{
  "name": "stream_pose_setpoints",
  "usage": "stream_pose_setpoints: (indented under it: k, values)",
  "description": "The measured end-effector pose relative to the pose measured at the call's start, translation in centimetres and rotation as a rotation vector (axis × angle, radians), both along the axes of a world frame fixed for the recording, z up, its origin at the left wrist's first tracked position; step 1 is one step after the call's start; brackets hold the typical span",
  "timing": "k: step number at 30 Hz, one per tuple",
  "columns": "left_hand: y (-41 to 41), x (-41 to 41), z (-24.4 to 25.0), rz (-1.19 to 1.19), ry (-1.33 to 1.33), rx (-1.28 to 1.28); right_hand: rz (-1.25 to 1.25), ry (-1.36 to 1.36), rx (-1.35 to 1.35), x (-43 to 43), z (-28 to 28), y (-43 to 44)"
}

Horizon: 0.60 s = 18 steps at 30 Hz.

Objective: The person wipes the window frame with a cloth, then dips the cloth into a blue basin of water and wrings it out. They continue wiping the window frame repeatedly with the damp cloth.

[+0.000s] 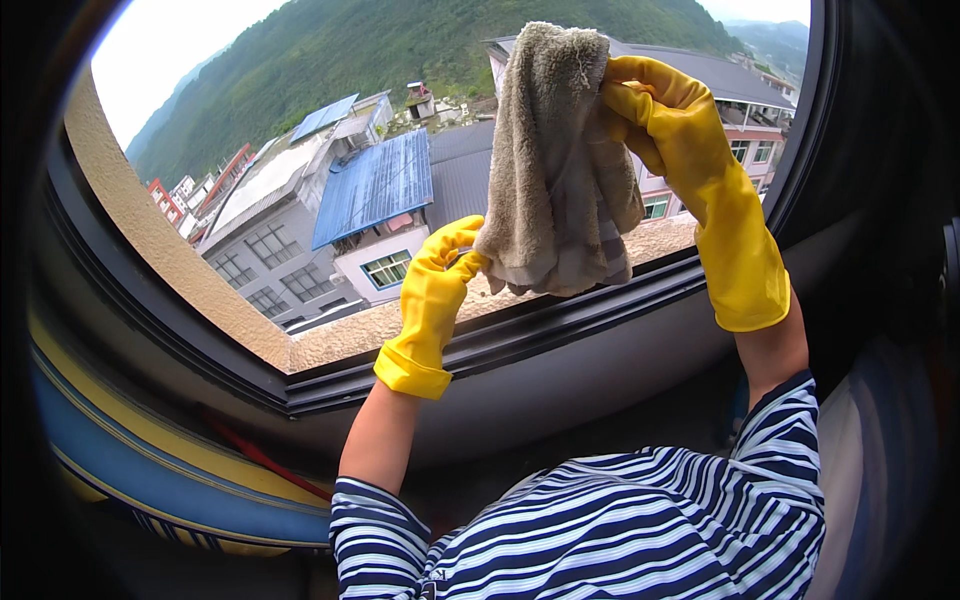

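Note:
A grey-brown terry cloth (551,165) hangs in folds in front of the window opening. My right hand (667,120), in a yellow rubber glove, grips its upper right edge between thumb and fingers. Lower down, my left hand (442,277), gloved the same way, pinches the cloth's bottom left corner. Part of the right fingertips is hidden by the fabric. Below the cloth runs the dark metal window frame (495,334) with its sill track.
Beyond the frame lies a rough beige outer ledge (345,330), with a drop to buildings and a blue metal roof (375,184). At the left hangs a blue and yellow striped fabric (172,457), beside a red rod (262,454). A pale fabric (847,450) is at the right.

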<state>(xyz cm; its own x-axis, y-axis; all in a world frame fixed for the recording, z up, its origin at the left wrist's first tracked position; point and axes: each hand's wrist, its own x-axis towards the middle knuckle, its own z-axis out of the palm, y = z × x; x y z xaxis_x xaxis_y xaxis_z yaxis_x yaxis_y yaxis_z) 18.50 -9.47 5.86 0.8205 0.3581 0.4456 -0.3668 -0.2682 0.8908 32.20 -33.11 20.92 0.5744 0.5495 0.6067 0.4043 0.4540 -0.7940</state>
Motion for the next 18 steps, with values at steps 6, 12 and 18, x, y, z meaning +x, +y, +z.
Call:
stream_pose_setpoints:
  k: [6,12,18]
  values:
    - [2.4,-3.9,7.7,-0.049,-0.169,-0.241,-0.2,-0.303,-0.124,5.1,1.3,-8.5]
    - [3.6,-9.6,9.5,0.208,-0.132,-0.168,-0.376,-0.61,-0.232,9.3,-5.4,-3.4]
    - [10.9,-14.3,4.0,0.498,0.084,-0.22,-0.578,-0.864,-1.256,8.0,-11.0,2.9]
